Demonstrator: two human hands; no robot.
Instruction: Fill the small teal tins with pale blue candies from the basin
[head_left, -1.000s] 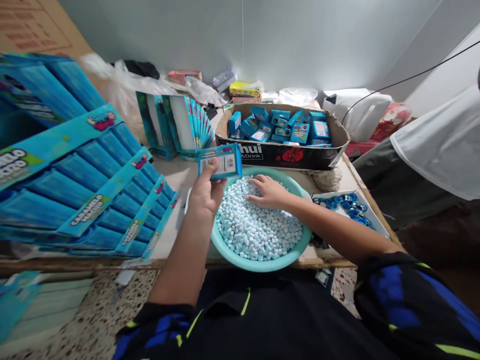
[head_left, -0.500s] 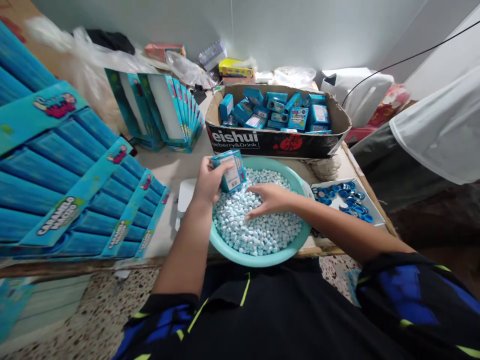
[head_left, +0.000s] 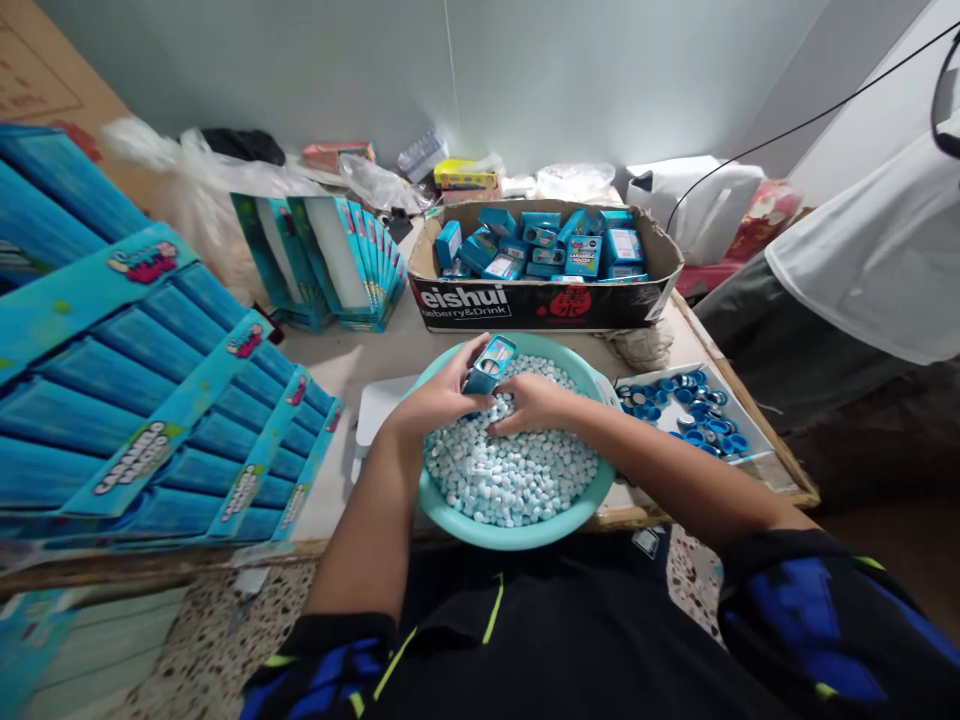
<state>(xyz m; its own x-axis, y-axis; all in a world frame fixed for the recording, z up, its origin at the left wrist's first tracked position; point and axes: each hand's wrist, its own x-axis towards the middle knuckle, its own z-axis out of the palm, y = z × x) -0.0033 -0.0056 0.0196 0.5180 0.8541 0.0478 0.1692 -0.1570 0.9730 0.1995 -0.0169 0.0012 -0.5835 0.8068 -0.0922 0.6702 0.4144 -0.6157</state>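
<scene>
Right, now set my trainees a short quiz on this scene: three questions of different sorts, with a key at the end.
1. Multiple choice. Which hand grips the small blue box?
A) the right only
B) the left
C) neither

2. True or false: the right hand is at the small pale pieces in the turquoise basin.

3. Fill the gap: seen from the wearer's side, the white tray with the small round blue things lies to the ____ of the basin.

Key
1. B, the left hand
2. True
3. right
</scene>
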